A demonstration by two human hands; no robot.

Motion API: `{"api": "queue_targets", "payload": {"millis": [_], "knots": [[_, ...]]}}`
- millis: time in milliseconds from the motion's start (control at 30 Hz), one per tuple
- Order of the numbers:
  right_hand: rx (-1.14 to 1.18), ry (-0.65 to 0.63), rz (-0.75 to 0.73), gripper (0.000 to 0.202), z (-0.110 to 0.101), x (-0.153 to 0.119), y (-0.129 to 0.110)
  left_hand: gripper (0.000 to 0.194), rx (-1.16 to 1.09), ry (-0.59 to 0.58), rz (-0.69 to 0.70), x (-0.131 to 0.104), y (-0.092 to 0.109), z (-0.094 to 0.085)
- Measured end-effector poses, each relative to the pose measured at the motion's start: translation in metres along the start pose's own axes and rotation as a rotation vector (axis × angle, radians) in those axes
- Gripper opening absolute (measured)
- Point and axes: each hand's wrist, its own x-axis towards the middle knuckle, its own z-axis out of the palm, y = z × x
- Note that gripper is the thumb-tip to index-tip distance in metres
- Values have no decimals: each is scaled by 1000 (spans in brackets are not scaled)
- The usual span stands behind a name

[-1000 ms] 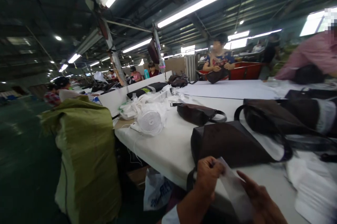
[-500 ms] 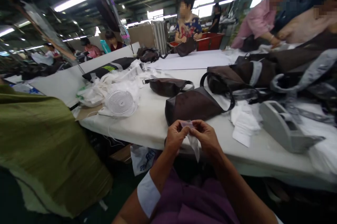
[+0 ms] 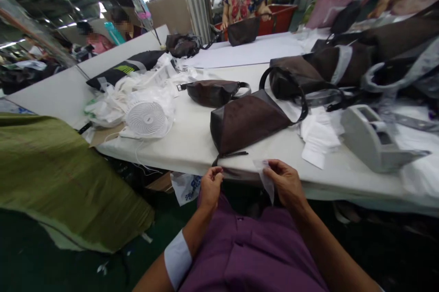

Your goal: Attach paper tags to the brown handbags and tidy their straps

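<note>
A small translucent plastic bag (image 3: pixel 266 181) hangs from the pinched thumb and fingers of my right hand (image 3: pixel 286 184), in front of the table edge. My left hand (image 3: pixel 211 187) is closed in a pinch just below the near corner of a brown bag (image 3: pixel 252 120). A dark strip (image 3: pixel 215 162) at that corner runs down toward my left fingertips; whether they grip it is hard to make out. The brown bag lies on its side, its black strap (image 3: pixel 303 100) looped to the right, and a zipper end (image 3: pixel 236 154) sticks out at its near edge.
A smaller brown pouch (image 3: pixel 212 92) lies behind. At the left are a white fan (image 3: pixel 147 119) and crumpled plastic; at the right, a grey tape dispenser (image 3: pixel 372 138), white papers (image 3: pixel 318 138) and more brown bags (image 3: pixel 356 65). Co-workers stand across the table (image 3: pixel 185 154).
My hands have moved apart; the plastic bag stays in my right hand, while my left has gone left and down to the brown bag's corner. The view has tilted downward.
</note>
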Motion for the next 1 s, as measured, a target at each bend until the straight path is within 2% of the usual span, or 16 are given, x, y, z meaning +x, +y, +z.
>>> {"api": "queue_targets", "payload": {"millis": [67, 167, 233, 300, 367, 467, 533, 633, 733, 900, 1000], "knots": [[14, 8, 47, 37, -6, -5, 17, 31, -2, 46, -73, -4, -15, -2], [52, 17, 73, 37, -8, -8, 35, 39, -100, 101, -143, -15, -24, 9], [78, 60, 66, 37, -10, -7, 39, 41, -170, 77, -143, -18, -20, 22], [100, 96, 54, 36, -14, -3, 37, 43, -284, 0, -150, -15, -12, 38], [128, 92, 49, 37, -17, 1, 32, 44, -468, -30, -243, -3, -1, 54], [176, 62, 67, 38, -17, 2, 26, 24, -724, 62, -443, 22, 13, 75], [196, 40, 95, 38, -15, 0, 25, 7, -804, 96, -505, 38, 19, 82], [209, 7, 133, 40, -11, -5, 28, 12, -810, 80, -537, 54, 21, 83], [193, -4, 124, 41, -11, -8, 27, 14, -750, 41, -544, 55, 16, 77], [87, -15, 108, 40, -15, -14, 26, 18, -749, -94, -548, 30, 8, 65], [-13, -47, 91, 36, -18, -18, 37, 17, -816, -179, -616, 13, 4, 57]]}}
